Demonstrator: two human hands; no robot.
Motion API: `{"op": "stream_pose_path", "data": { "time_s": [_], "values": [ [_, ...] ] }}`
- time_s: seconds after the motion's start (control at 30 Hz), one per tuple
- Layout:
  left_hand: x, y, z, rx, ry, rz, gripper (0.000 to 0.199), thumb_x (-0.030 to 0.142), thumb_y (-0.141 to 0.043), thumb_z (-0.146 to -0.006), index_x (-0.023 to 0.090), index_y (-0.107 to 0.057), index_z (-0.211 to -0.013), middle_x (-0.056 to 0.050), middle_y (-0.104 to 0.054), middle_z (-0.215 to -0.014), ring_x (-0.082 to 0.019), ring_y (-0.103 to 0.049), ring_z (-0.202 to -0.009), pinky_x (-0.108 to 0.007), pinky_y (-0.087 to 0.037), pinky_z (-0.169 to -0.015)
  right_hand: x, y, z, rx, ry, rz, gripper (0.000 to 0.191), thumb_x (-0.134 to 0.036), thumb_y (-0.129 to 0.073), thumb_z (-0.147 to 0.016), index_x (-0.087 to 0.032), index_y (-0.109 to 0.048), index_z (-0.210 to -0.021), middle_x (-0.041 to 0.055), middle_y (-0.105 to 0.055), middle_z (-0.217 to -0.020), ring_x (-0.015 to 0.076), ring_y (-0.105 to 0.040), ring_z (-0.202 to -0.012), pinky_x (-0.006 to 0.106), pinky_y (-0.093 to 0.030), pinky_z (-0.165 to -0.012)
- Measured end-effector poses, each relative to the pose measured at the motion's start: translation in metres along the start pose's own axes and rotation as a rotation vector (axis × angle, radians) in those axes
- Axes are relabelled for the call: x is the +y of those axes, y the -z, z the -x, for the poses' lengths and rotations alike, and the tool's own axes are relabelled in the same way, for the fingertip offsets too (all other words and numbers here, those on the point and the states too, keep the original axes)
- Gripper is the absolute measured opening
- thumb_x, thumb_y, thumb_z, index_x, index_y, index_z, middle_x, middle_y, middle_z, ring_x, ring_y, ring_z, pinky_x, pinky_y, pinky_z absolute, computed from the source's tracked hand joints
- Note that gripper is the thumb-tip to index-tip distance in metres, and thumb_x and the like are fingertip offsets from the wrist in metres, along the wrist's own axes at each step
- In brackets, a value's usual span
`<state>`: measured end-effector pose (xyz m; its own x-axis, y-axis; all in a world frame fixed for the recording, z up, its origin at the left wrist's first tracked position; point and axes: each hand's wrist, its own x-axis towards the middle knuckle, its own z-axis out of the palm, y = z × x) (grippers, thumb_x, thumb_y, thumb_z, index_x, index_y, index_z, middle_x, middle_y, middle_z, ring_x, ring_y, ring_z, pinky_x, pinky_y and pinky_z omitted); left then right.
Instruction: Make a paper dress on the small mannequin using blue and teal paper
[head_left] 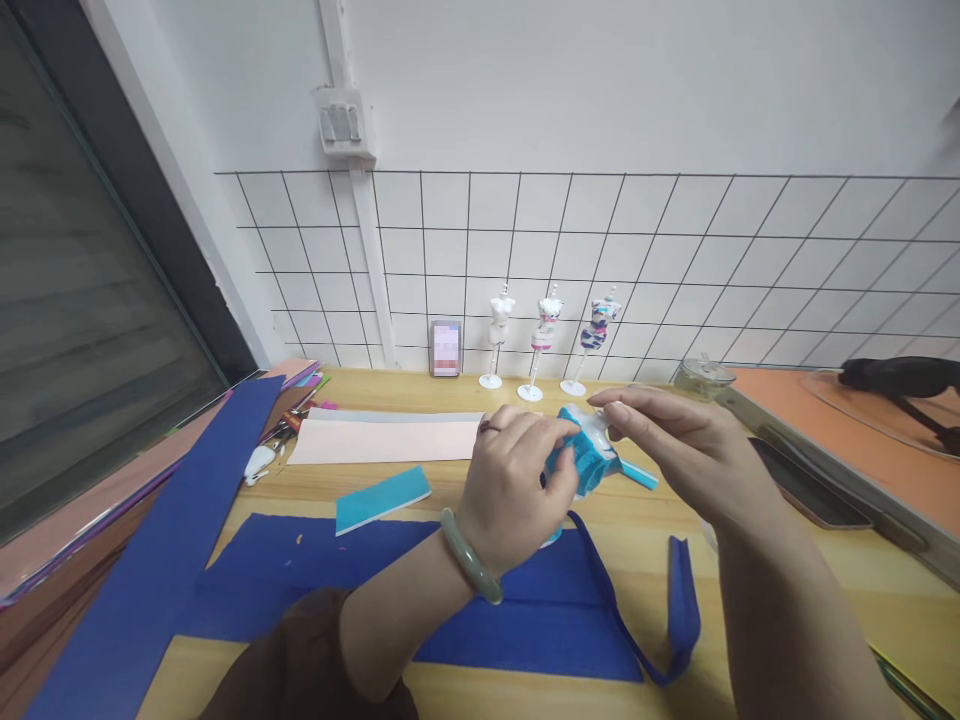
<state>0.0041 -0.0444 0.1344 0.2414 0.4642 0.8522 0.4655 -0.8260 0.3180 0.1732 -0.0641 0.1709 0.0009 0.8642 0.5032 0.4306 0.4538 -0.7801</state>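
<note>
My left hand [517, 470], with a green bangle at its wrist, has its fingers and thumb around a small form wrapped in bright blue paper [592, 462]. The form's top shows white. At its upper right side, my right hand [667, 435] has thumb and fingertips pinched together; whatever lies between them is too small to make out. Beneath my left arm a dark blue crepe sheet [540, 635] lies on the wooden table, and a narrow dark blue strip [682, 610] curls at its right. A flat light blue piece [382, 498] lies left of my left hand.
Three small white mannequins [499, 320] on stands and a phone [446, 350] stand at the back by the wire grid. Pale paper strips [382, 442] lie behind the blue piece. Paper sheets [172, 540] are stacked at left. A dark phone-like object [810, 485] lies at right.
</note>
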Motion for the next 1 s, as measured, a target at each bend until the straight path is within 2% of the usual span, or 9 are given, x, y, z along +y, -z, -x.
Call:
{"op": "stream_pose_path", "data": {
  "time_s": [0.17, 0.33, 0.43, 0.6, 0.73, 0.83, 1.0],
  "values": [
    [0.000, 0.002, 0.000, 0.052, -0.004, -0.061, 0.016, 0.009, -0.050, -0.078, 0.018, -0.061, -0.087, -0.003, -0.064, -0.075, -0.018, -0.053, -0.076, -0.034, -0.040, -0.072, 0.000, -0.002, -0.001, -0.013, 0.012, -0.013, 0.017, -0.036, -0.062, -0.082, -0.025, -0.073, -0.090, 0.0001, -0.067, -0.075, 0.0124, -0.060, -0.069, 0.019, -0.050, -0.056],
    [-0.001, 0.001, 0.000, 0.048, -0.021, -0.093, 0.012, 0.016, -0.053, -0.080, 0.017, -0.062, -0.088, -0.004, -0.065, -0.079, -0.018, -0.053, -0.077, -0.035, -0.039, -0.074, 0.002, -0.004, -0.001, -0.004, 0.014, -0.026, 0.016, -0.036, -0.062, -0.082, -0.026, -0.072, -0.089, -0.0010, -0.066, -0.073, 0.0113, -0.060, -0.068, 0.018, -0.050, -0.056],
    [-0.002, -0.001, 0.001, 0.048, -0.032, -0.096, 0.012, 0.013, -0.053, -0.079, 0.017, -0.061, -0.086, -0.003, -0.065, -0.078, -0.018, -0.053, -0.077, -0.034, -0.039, -0.074, 0.004, -0.004, -0.001, -0.009, 0.034, -0.021, 0.015, -0.035, -0.061, -0.083, -0.026, -0.072, -0.090, -0.0003, -0.067, -0.077, 0.0119, -0.060, -0.070, 0.019, -0.050, -0.058],
    [-0.005, -0.003, 0.001, 0.065, -0.053, -0.079, 0.011, 0.011, -0.053, -0.078, 0.016, -0.061, -0.083, -0.003, -0.064, -0.074, -0.017, -0.054, -0.075, -0.034, -0.039, -0.073, 0.004, -0.002, -0.001, -0.020, 0.155, 0.066, 0.013, -0.031, -0.059, -0.085, -0.024, -0.069, -0.088, 0.0023, -0.065, -0.087, 0.0148, -0.060, -0.077, 0.024, -0.049, -0.062],
    [-0.007, -0.005, 0.002, 0.078, -0.096, -0.076, 0.013, 0.010, -0.053, -0.078, 0.017, -0.062, -0.083, -0.003, -0.065, -0.074, -0.017, -0.054, -0.076, -0.033, -0.040, -0.073, 0.002, -0.001, 0.001, 0.009, 0.298, 0.226, 0.016, -0.024, -0.054, -0.088, -0.025, -0.066, -0.098, 0.0034, -0.062, -0.091, 0.0159, -0.059, -0.080, 0.028, -0.048, -0.067],
    [-0.009, -0.007, 0.003, 0.081, -0.121, -0.069, 0.015, 0.009, -0.051, -0.078, 0.018, -0.063, -0.084, -0.003, -0.065, -0.076, -0.017, -0.055, -0.077, -0.033, -0.040, -0.073, -0.001, 0.000, 0.004, -0.039, 0.392, 0.344, 0.021, -0.019, -0.049, -0.089, -0.025, -0.063, -0.105, 0.0047, -0.061, -0.098, 0.0171, -0.058, -0.087, 0.030, -0.047, -0.073],
    [-0.009, -0.008, 0.002, 0.095, -0.079, -0.001, 0.016, 0.010, -0.050, -0.078, 0.017, -0.061, -0.088, -0.004, -0.065, -0.082, -0.018, -0.057, -0.079, -0.035, -0.042, -0.076, -0.005, -0.001, 0.008, -0.043, 0.429, 0.377, 0.019, -0.018, -0.050, -0.088, -0.024, -0.062, -0.102, 0.0048, -0.061, -0.102, 0.0183, -0.059, -0.092, 0.031, -0.048, -0.076]
  ]
}}
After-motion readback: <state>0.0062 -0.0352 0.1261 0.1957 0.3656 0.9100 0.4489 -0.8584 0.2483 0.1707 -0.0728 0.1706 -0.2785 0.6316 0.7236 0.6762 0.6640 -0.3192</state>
